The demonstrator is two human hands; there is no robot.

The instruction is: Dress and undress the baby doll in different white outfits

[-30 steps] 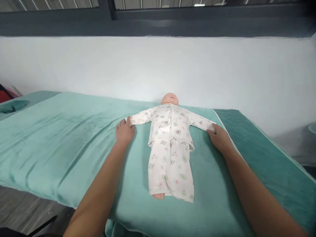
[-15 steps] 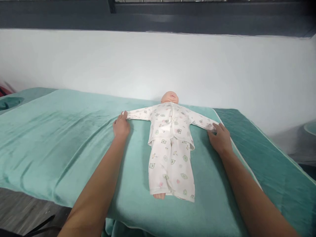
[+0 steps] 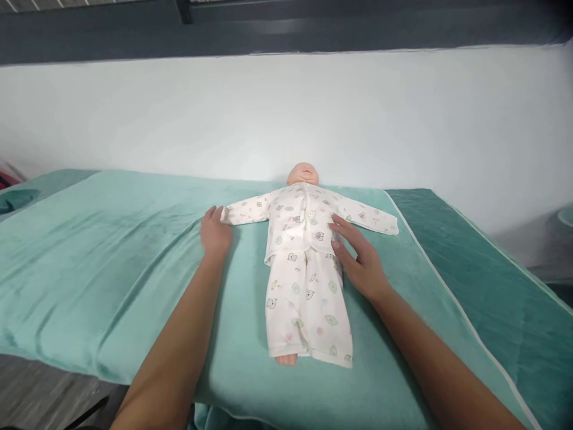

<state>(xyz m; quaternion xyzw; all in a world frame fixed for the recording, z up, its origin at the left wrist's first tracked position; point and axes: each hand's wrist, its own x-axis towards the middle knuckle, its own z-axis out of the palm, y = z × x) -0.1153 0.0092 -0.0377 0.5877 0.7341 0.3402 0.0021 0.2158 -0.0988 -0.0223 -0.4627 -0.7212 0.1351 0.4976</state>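
A baby doll point(image 3: 303, 174) lies on its back, its head toward the wall. It wears a white long-sleeved shirt point(image 3: 293, 224) with small animal prints, and matching trousers point(image 3: 307, 310). Both sleeves stretch out sideways. My left hand point(image 3: 215, 232) is closed on the cuff of the left-hand sleeve. Its fingertips are partly hidden. With fingers apart, my right hand point(image 3: 362, 266) is at the right side of the shirt, fingertips over the cloth and holding nothing. The right-hand sleeve point(image 3: 369, 218) lies free. One foot point(image 3: 286, 359) shows below the trouser hem.
A light green blanket point(image 3: 134, 251) covers the padded bed under the doll. Darker green cloth point(image 3: 474, 269) lies to the right. Behind stands a white wall point(image 3: 286, 113) with a dark ledge point(image 3: 286, 30) above. Grey floor point(image 3: 49, 391) shows at lower left.
My right hand has let go of the right-hand sleeve's cuff and moved left to the shirt's side. My left hand stays at its cuff. The view has shifted slightly.
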